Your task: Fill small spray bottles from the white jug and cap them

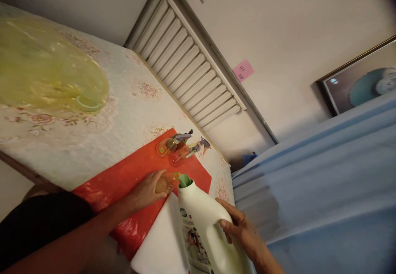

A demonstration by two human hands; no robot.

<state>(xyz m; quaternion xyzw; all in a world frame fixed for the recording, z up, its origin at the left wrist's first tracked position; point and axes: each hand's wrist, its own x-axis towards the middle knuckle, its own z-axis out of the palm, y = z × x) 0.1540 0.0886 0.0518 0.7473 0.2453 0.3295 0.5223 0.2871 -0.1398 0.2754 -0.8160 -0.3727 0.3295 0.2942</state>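
My left hand (147, 189) is wrapped round a small clear amber bottle (168, 182) standing on a red plastic sheet (123, 175). A large white jug (204, 228) with a green spout (185, 180) is gripped by my right hand (244, 228) and tilted, its spout right at the small bottle's mouth. Two more small amber spray bottles (173, 150) with grey trigger heads lie on the red sheet just beyond.
A floral tablecloth (102, 113) covers the table. A yellow translucent bag (46, 67) lies at the far left. A white slatted panel (188, 67) leans on the wall behind. A white board (157, 245) lies near me. Blue fabric (324, 183) fills the right side.
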